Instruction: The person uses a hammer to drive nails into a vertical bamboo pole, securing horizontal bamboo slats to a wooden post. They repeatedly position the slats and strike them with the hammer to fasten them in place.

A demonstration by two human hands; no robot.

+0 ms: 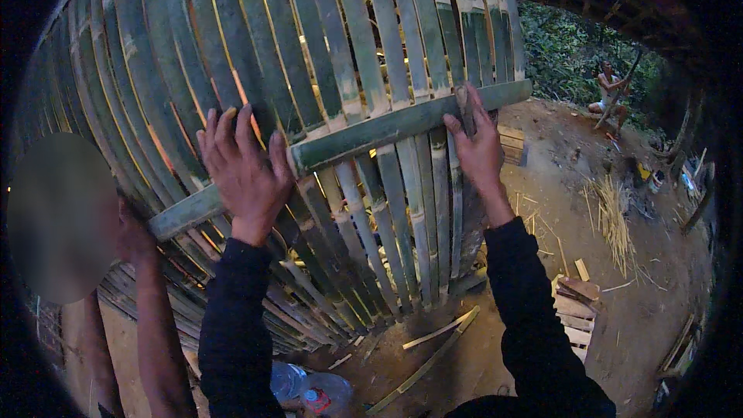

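Note:
In front of me stands a wall of upright green bamboo slats (pixel 306 46), with light showing through the gaps. A split bamboo rail (pixel 410 125) runs across it, rising toward the right. My right hand (pixel 478 147) grips this rail near its right end, thumb and fingers closed around it. Fingers spread, my left hand (pixel 248 178) lies against the slats just beside the rail's left end. A second bamboo rail piece (pixel 186 213) continues to the left, partly behind my left hand. At its far end is another person's hand (pixel 135 236).
Another person stands close at my left. Two plastic bottles (pixel 317 395) and loose bamboo strips (pixel 433 360) lie on the ground below. Wood pieces (pixel 574 313) and a heap of thin sticks (pixel 611 224) are at the right. Farther back, a person (pixel 611 97) crouches with a pole.

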